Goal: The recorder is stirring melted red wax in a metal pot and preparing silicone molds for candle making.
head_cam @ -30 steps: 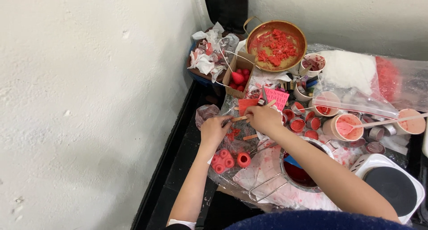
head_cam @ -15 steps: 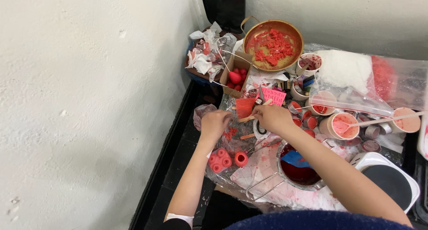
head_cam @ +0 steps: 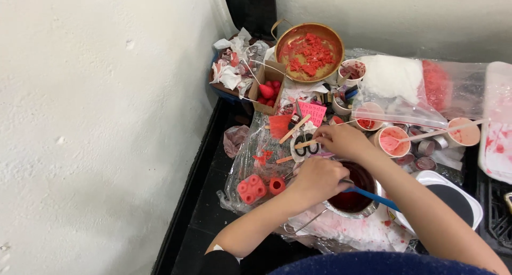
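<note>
The left hand (head_cam: 318, 178) lay curled at the rim of a small metal pot (head_cam: 354, 196) filled with dark red liquid, its fingers drawn together over something at the pot's edge that could not be made out. A blue-handled tool (head_cam: 373, 196) rested across the pot, its handle pointing toward the lower right. The right hand (head_cam: 344, 142) reached just beyond the pot, its fingers pinched together on a thin wooden stick (head_cam: 304, 144) that lay over a pair of scissors (head_cam: 302, 147). To the left of the pot, on crumpled clear plastic sheeting (head_cam: 250, 158), sat a red silicone mould (head_cam: 251, 189) and, just beside it, a small red cup-shaped piece (head_cam: 277, 186). Farther back stood a round brass bowl (head_cam: 309, 51) holding red wax chunks, a cardboard box (head_cam: 266, 88) of red pieces, and several paper cups (head_cam: 393, 140) smeared with pink. A clear bag (head_cam: 410, 86) of white and red material lay at the right, on the dark table (head_cam: 213, 200).
</note>
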